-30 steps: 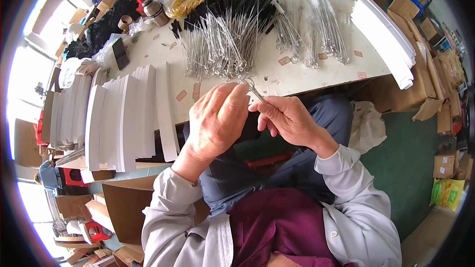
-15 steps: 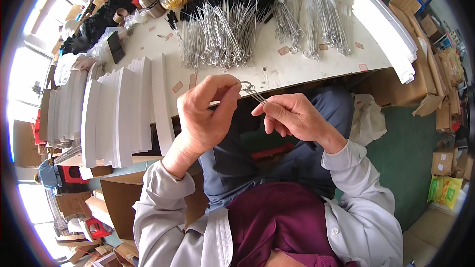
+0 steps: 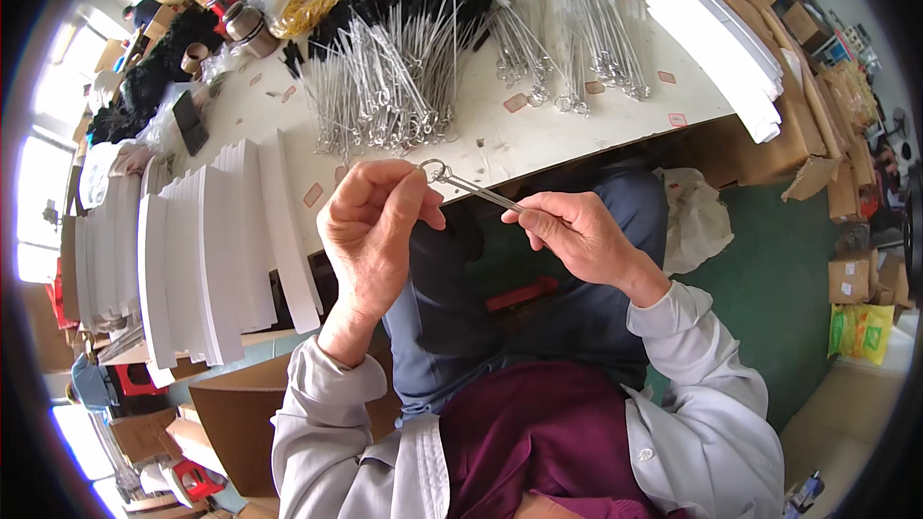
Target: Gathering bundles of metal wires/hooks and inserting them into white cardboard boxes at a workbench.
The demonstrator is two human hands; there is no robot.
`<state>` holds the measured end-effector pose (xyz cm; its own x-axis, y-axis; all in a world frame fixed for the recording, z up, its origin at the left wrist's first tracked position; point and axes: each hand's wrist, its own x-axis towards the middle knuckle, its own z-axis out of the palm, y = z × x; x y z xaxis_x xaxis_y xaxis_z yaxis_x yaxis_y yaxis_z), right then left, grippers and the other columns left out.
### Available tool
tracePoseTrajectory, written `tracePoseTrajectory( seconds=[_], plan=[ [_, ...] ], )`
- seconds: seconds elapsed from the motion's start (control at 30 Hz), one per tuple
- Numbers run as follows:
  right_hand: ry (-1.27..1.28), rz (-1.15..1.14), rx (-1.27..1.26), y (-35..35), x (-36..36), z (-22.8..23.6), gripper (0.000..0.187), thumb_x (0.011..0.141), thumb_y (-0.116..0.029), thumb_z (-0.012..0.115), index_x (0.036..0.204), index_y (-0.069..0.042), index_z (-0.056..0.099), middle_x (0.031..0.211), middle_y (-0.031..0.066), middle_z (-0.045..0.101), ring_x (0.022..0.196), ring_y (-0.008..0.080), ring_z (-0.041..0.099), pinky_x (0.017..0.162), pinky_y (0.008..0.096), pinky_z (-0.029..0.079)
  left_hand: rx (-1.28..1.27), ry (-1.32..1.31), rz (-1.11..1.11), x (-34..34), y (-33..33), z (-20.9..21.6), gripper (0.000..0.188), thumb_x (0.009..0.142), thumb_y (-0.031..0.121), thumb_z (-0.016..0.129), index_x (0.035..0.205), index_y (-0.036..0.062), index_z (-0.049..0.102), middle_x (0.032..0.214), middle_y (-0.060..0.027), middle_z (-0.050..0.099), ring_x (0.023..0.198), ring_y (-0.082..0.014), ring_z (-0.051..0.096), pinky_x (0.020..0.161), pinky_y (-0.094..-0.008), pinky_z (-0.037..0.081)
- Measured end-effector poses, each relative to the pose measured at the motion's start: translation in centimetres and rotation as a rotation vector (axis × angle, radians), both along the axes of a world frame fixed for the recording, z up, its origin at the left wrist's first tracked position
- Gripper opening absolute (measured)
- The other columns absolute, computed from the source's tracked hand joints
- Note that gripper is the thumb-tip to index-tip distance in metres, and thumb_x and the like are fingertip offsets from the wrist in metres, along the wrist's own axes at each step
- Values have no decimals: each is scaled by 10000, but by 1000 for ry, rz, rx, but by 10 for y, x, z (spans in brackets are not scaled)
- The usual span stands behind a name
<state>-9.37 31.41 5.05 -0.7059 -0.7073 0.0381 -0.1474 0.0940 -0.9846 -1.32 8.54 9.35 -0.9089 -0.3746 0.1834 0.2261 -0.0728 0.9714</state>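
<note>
Table, one, white [image 3: 577, 135]: across the far side of the scene, in front of the person, its stock presumably set out for easy reach

White strips, left stack [image 3: 216, 250]: near left, side by side with ends toward the person, apparently kept out of the way of the hands

White strips, right stack [image 3: 716, 48]: right side of the table, likewise at the margin

Black-tipped wire brushes, one heap [image 3: 385, 67]: middle of the table, bristles far, loops near, probably so the loops meet the fingers first

Pale-tipped wire brushes, loose bundles [image 3: 586, 24]: right of the heap, loops also near, seemingly kept apart by bristle colour

Left hand [image 3: 370, 226]: grip together, thumb and forefinger pinched on the ring, likely to steady it

Right hand [image 3: 582, 235]: grip clamped on the looped wires by thumb and forefinger, probably to keep them bunched

Looped wires, a few, count unclear [image 3: 476, 190]: between the hands, by the table's near edge, loops left, other ends hidden in the right hand

Ring, one [image 3: 432, 167]: at the loops; whether it threads them all cannot be told
</note>
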Motion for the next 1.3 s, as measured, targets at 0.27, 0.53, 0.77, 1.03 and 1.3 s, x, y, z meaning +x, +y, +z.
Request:
tracePoseTrajectory(
  seconds=[0.27,0.53,0.77,1.03,1.3],
  plan=[
    [208,-124,74,19,1,4,229,1050,-182,629,1040,23,732,745,111,698,650,150,643,586,313,480,-977,388,-23,-15,13,-18,261,794,-81,748,1024,18,672,842,-133,719,732,-260,737,643,-312,558],
    [534,-230,252,62,-23,-5,206,1020,-147,650,993,43,724,887,182,750,747,310,729,649,338,552,-1052,369,-60,-34,20,-27,201,827,-34,752,999,33,670,821,-107,694,670,-271,694,573,-342,532],
    [541,-485,233,96,-54,-21,221,1015,-182,634,944,27,651,805,243,650,776,477,623,614,467,489,-939,125,-160,-85,41,-37,72,877,-15,730,945,-5,708,815,-126,717,708,-202,724,668,-306,559],
    [517,-694,336,120,-87,-32,272,1034,-201,606,896,33,612,767,261,598,750,494,589,599,482,451,-1313,130,-267,-184,95,-66,103,909,142,657,954,49,656,916,-159,703,806,-356,724,718,-478,584],
    [522,-703,422,122,-135,-36,234,1015,-165,601,857,8,589,724,263,587,725,492,593,624,517,454,-1793,258,-382,-201,102,-82,41,819,37,651,854,44,632,872,-112,660,795,-282,734,619,-423,599]
  ],
)
